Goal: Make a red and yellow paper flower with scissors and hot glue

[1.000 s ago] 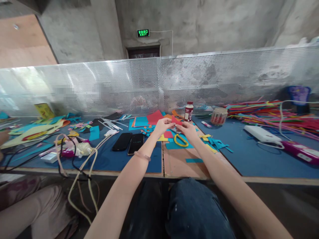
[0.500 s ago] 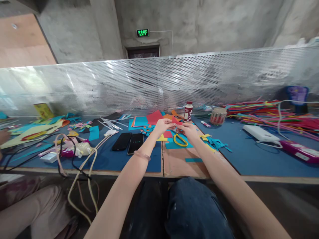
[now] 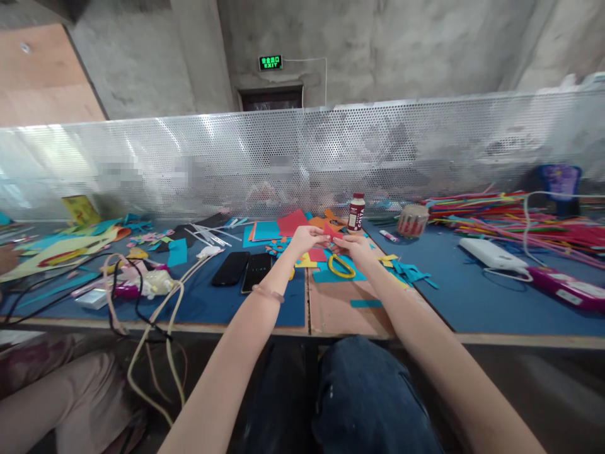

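Note:
Both my hands are stretched out over the blue table (image 3: pixel 472 302), pinching one small red paper piece (image 3: pixel 331 232) between them. My left hand (image 3: pixel 305 239) grips its left side with closed fingers; a pale bangle sits on that wrist. My right hand (image 3: pixel 354 248) holds its right side, fingers curled. Just below the hands lie yellow-handled scissors (image 3: pixel 342 267) on a teal paper sheet (image 3: pixel 326 275), with red and yellow scraps beside them.
Two dark phones (image 3: pixel 243 271) lie left of my hands. A small bottle (image 3: pixel 357 213) and a round tub (image 3: pixel 414 221) stand behind. Coloured sticks (image 3: pixel 515 217) pile at the right near a white power bank (image 3: pixel 494 253). Cables and paper scraps crowd the left. Another person's leg (image 3: pixel 57 403) is at bottom left.
My hands stay together on the red piece, with only small finger movements; the view has shifted very slightly.

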`<state>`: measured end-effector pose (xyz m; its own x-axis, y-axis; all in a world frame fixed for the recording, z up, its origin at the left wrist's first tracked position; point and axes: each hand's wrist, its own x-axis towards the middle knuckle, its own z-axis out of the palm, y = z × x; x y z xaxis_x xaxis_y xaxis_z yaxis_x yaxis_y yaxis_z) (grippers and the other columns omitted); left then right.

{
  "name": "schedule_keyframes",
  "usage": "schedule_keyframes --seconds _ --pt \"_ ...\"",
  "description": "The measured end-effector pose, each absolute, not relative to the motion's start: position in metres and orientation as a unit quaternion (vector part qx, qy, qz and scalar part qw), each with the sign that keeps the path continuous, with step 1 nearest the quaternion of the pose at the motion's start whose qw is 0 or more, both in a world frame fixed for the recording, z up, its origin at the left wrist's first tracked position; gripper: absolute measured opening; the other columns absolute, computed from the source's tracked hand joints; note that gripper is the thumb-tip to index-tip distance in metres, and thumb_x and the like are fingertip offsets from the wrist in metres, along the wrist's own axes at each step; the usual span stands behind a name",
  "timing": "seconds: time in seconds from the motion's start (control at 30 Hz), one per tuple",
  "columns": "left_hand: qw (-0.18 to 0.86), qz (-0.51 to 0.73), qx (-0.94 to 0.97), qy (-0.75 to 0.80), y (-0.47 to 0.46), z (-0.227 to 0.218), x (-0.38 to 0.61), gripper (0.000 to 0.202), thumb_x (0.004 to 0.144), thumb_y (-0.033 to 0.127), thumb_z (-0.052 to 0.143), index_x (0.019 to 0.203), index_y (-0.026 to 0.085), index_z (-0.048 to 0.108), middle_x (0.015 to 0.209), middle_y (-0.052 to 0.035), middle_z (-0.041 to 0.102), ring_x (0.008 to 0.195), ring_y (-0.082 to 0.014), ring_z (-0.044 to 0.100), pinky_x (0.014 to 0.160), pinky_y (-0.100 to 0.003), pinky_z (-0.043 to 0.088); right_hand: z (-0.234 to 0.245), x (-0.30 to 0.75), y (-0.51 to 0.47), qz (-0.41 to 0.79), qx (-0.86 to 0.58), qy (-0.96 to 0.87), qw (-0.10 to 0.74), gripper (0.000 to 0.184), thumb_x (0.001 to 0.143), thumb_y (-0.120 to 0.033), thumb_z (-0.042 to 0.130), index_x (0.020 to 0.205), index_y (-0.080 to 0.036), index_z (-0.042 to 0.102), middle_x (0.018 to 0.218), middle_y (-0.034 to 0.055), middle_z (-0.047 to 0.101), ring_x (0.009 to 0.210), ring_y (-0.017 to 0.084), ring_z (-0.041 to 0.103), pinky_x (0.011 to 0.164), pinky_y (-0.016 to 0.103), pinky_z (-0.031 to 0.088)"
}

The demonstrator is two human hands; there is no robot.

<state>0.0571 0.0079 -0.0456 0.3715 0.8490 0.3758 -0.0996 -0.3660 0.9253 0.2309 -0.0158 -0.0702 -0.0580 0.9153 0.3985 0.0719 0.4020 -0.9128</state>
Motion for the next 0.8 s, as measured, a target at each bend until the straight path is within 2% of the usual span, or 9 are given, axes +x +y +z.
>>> schedule_keyframes --seconds 0.1,0.2,0.27,0.37,0.47,0.6,0.73,0.8 --pt "0.485 0.476 0.675 0.286 0.002 -0.045 0.055 0.041 0.058 0.039 0.077 0.083 0.010 0.062 0.077 -0.0099 0.069 0.070 -0.0198 0.067 0.074 -0.037 0.053 -0.069 0.231 -0.019 0.322 -0.417 -0.646 0.552 0.033 0.065 -0.049 0.068 0.065 -0.015 0.069 0.063 0.0052 0.069 0.059 0.020 0.064 0.061 0.032 0.051" --pt "0.478 0.461 0.686 0.296 -0.005 -0.044 0.053 0.045 0.068 0.050 0.066 0.089 0.010 0.064 0.085 -0.0122 0.069 0.071 -0.0203 0.067 0.071 -0.035 0.052 -0.067 0.231 -0.021 0.245 -0.439 -0.663 0.554 0.027 0.070 -0.043 0.064 0.066 -0.017 0.070 0.059 0.0027 0.066 0.058 0.021 0.063 0.061 0.033 0.048" --pt "0.462 0.463 0.693 0.303 -0.007 -0.042 0.052 0.047 0.072 0.053 0.061 0.092 0.011 0.065 0.089 -0.0122 0.069 0.074 -0.0203 0.066 0.070 -0.033 0.051 -0.065 0.230 -0.022 0.196 -0.446 -0.673 0.556 0.022 0.074 -0.039 0.061 0.074 -0.019 0.072 0.067 0.0030 0.068 0.065 0.022 0.063 0.067 0.034 0.047" --pt "0.423 0.482 0.704 0.305 -0.005 -0.040 0.050 0.041 0.073 0.050 0.061 0.091 0.014 0.067 0.095 -0.0093 0.068 0.087 -0.0195 0.063 0.074 -0.027 0.048 -0.064 0.231 -0.021 0.145 -0.444 -0.697 0.544 0.015 0.072 -0.032 0.063 0.079 -0.022 0.072 0.082 0.0043 0.071 0.082 0.024 0.062 0.081 0.035 0.044" --pt "0.402 0.481 0.717 0.306 -0.002 -0.040 0.048 0.032 0.069 0.043 0.066 0.082 0.014 0.069 0.086 -0.0069 0.070 0.082 -0.0176 0.062 0.074 -0.026 0.047 -0.065 0.234 -0.019 0.118 -0.444 -0.710 0.534 0.014 0.074 -0.029 0.061 0.080 -0.023 0.072 0.087 0.0051 0.071 0.088 0.024 0.061 0.085 0.036 0.042" --pt "0.416 0.452 0.728 0.305 0.001 -0.045 0.049 0.028 0.066 0.038 0.070 0.075 0.012 0.070 0.067 -0.0068 0.068 0.063 -0.0160 0.062 0.067 -0.028 0.049 -0.069 0.236 -0.015 0.101 -0.452 -0.703 0.540 0.024 0.079 -0.034 0.054 0.092 -0.021 0.069 0.086 0.0063 0.069 0.080 0.022 0.062 0.078 0.035 0.047" --pt "0.451 0.449 0.712 0.297 0.004 -0.051 0.058 0.027 0.070 0.036 0.067 0.079 0.010 0.067 0.070 -0.0086 0.069 0.065 -0.0185 0.065 0.069 -0.033 0.051 -0.073 0.230 -0.014 0.086 -0.454 -0.685 0.563 0.045 0.083 -0.039 0.048 0.122 -0.018 0.051 0.093 0.0075 0.066 0.072 0.019 0.061 0.070 0.034 0.050" --pt "0.462 0.460 0.699 0.294 0.005 -0.054 0.063 0.024 0.071 0.032 0.066 0.082 0.011 0.064 0.074 -0.0086 0.069 0.067 -0.0187 0.066 0.071 -0.034 0.052 -0.075 0.226 -0.015 0.076 -0.452 -0.683 0.568 0.055 0.082 -0.041 0.051 0.130 -0.017 0.042 0.102 0.0098 0.063 0.073 0.018 0.060 0.071 0.034 0.050"
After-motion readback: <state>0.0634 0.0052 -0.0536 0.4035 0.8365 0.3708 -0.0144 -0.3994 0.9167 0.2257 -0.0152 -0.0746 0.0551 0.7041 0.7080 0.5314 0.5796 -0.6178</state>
